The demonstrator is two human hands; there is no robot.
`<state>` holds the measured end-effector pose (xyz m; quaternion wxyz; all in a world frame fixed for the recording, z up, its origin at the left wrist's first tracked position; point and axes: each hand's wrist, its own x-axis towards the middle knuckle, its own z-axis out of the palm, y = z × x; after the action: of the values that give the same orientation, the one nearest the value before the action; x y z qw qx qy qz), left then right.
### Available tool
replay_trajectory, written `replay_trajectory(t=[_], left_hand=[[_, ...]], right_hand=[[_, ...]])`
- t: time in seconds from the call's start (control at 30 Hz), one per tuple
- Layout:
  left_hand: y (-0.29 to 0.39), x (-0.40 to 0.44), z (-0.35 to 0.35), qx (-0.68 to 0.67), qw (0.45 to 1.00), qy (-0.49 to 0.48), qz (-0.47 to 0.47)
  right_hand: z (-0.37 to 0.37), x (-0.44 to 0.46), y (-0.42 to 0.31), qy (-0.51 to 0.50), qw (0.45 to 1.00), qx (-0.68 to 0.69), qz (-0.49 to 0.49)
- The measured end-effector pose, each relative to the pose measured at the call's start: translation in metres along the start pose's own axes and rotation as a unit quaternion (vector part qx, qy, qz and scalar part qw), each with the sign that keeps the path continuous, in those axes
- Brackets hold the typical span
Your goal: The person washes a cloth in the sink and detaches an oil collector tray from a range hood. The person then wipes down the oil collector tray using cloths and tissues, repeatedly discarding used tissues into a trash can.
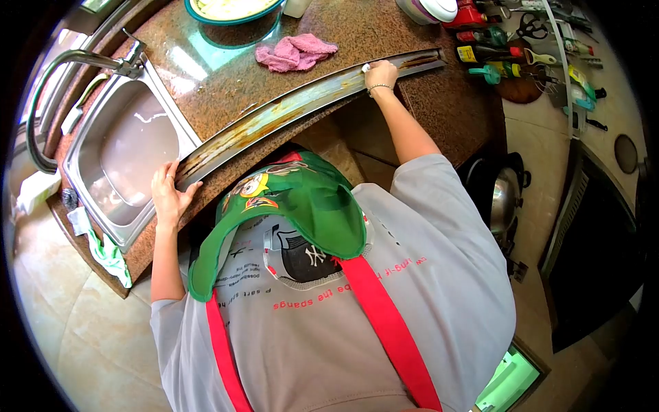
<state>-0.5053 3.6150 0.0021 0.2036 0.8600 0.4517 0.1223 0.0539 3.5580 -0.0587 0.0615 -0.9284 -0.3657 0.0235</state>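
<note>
A long metal strip, stained with brown rust or grease, lies along the counter's front edge, its left end at the sink. My left hand grips that left end, with the thumb on the near edge and the fingers at the far side. Near the right end, my right hand is closed in a fist on the strip. A small white thing peeks out from its fingers, most of it hidden; I cannot tell whether it is a cloth or a sponge. A crumpled pink cloth rests on the counter behind the strip.
To the left is a steel sink holding cloudy water, under a curved faucet. A teal-rimmed bowl and a white-lidded tub stand at the back. Several bottles and utensils crowd the right. A green cloth hangs at the left edge.
</note>
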Motion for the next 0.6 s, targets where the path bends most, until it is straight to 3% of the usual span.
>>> replay_trajectory(t=[0.47, 0.6], left_hand=[[-0.005, -0.006, 0.002, 0.006, 1.0, 0.013, 0.005], [-0.009, -0.008, 0.005, 0.004, 0.999, 0.03, 0.02]], right_hand=[[0.005, -0.094, -0.091, 0.026, 0.994, 0.103, -0.039], [0.009, -0.121, -0.126, -0.049, 0.985, 0.16, -0.036]])
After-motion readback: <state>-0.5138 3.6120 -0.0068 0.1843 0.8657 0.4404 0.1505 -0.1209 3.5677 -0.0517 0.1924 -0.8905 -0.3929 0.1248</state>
